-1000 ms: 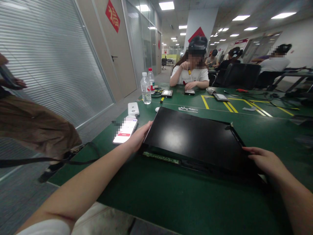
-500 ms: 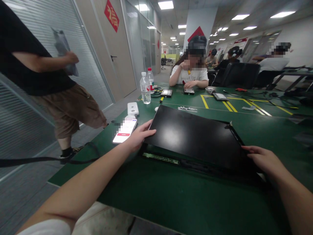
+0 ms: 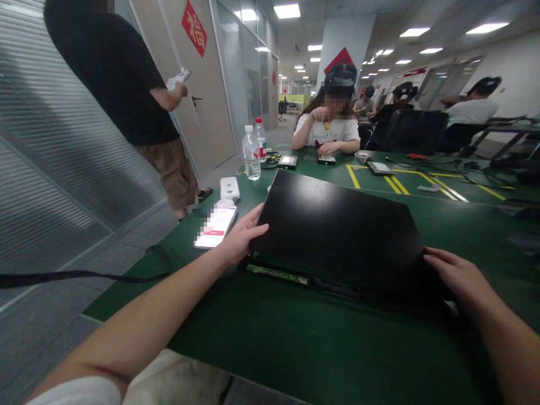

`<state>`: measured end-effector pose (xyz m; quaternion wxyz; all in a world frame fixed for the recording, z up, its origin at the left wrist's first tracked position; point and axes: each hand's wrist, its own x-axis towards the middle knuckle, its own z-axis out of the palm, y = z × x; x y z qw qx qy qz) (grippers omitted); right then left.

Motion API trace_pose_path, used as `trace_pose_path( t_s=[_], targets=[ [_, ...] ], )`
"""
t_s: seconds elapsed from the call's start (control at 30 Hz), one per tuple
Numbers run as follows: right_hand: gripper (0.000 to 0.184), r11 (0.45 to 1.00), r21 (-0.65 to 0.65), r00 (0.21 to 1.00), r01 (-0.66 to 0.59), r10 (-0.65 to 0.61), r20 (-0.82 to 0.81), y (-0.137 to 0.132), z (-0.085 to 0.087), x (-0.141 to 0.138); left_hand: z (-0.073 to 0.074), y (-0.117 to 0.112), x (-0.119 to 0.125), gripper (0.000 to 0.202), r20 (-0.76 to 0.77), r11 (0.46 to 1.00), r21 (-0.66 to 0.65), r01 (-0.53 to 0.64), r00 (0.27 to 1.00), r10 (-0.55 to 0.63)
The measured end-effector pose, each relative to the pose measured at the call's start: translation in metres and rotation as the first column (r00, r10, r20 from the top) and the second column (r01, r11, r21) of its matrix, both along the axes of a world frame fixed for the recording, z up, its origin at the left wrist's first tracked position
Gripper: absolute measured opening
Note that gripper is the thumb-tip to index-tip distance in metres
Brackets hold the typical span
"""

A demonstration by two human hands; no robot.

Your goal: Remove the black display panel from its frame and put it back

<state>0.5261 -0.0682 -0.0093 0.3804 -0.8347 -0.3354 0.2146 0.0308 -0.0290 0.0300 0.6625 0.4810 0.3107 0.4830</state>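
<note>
A thin black screen panel (image 3: 337,230) is tilted over the green table. My left hand (image 3: 245,233) grips its left edge, thumb on top and fingers beneath. At the opposite edge, my right hand (image 3: 458,275) holds the panel's right side, its thumb and index finger at the rim. A narrow green circuit board strip (image 3: 276,274) shows beneath the near edge, beside a dark frame part (image 3: 346,289). What lies under the panel is mostly hidden.
A lit phone (image 3: 217,225) and a white charger-like box (image 3: 229,189) lie left of the panel. Behind stand two bottles, one a clear water bottle (image 3: 252,154). Across the green table (image 3: 295,349), a seated person (image 3: 327,129) works with a screwdriver on a hard drive. Another person (image 3: 122,84) stands at left.
The panel's far right side has risen, covering the frame corner seen earlier. My right hand has shifted slightly right with it. The person at left has walked toward the door.
</note>
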Motion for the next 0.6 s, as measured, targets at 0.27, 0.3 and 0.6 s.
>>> trace_pose_path(
  t_s=[0.27,0.3,0.6],
  targets=[
    [0.046,0.951,0.281,0.952,0.131,-0.042,-0.302,-0.006,0.016,-0.009,0.002,0.003,-0.003,0.084,0.026,0.997,0.046,-0.069,0.997,0.067],
    [0.048,0.935,0.325,0.934,0.142,-0.018,-0.356,-0.009,0.022,-0.012,0.002,0.004,-0.004,0.083,0.024,0.996,0.048,-0.072,0.997,0.070],
    [0.028,0.978,0.189,0.867,0.092,0.015,-0.498,-0.021,0.038,-0.012,0.008,0.004,-0.009,0.075,0.012,0.997,0.000,-0.075,0.997,0.075]
  ],
)
